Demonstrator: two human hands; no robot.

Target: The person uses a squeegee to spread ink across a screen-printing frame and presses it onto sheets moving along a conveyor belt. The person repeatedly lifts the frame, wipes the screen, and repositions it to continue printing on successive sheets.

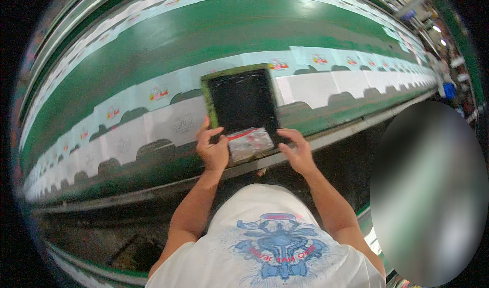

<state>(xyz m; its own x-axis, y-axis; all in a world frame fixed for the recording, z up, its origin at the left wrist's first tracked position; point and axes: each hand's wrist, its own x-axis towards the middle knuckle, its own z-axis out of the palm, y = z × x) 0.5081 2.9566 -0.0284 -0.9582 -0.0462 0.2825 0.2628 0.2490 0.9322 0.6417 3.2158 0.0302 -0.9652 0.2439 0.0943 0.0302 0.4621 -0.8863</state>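
Between my hands is a screen-printing frame (242, 102), with a dark mesh and a green border along its left and far sides. Its near end carries a silvery, taped-looking strip (250, 144) with a red line across it. My left hand (212, 146) grips the near left corner, thumb on top. At the near right edge, my right hand (297, 149) holds the frame between thumb and fingers. Beneath and beside the frame lie white fabric pieces (351, 83) with curved cut-outs, in a row on a long green table (219, 31). Part of that row is hidden under the frame.
Pale blue pieces with small colourful prints (159, 93) lie behind the white ones. Another row of printed pieces (173, 3) runs along the table's far side. The table's near edge (351, 130) crosses before me. A blue object (449, 90) stands at the far right.
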